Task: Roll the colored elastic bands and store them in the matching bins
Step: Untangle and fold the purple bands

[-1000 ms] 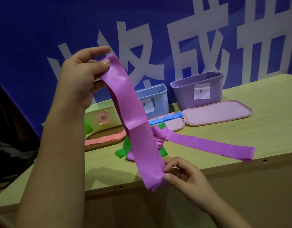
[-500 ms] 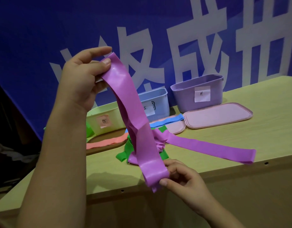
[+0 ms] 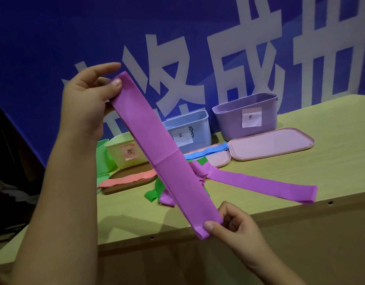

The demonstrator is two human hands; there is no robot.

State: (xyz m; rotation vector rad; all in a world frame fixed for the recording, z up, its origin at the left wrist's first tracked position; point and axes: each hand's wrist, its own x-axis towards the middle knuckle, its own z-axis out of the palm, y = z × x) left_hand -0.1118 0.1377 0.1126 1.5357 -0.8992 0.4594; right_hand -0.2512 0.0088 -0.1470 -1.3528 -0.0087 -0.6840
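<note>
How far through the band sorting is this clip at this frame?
Early. Nothing shows as rolled; the bins' insides are hidden. In hand: the left hand and right hand grip a purple band, held flat. Left: a second purple band, green, blue and coral bands, loose near the purple bin.

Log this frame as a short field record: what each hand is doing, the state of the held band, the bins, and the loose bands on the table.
left hand: pinches upper end of held purple band
right hand: pinches its lower end
held band state: pulled flat and straight, slanting, not rolled, a crease across the middle
bins: purple bin, blue bin, pale yellow bin, all open and labelled
loose bands on table: second purple band, blue band, green band, salmon band
</note>
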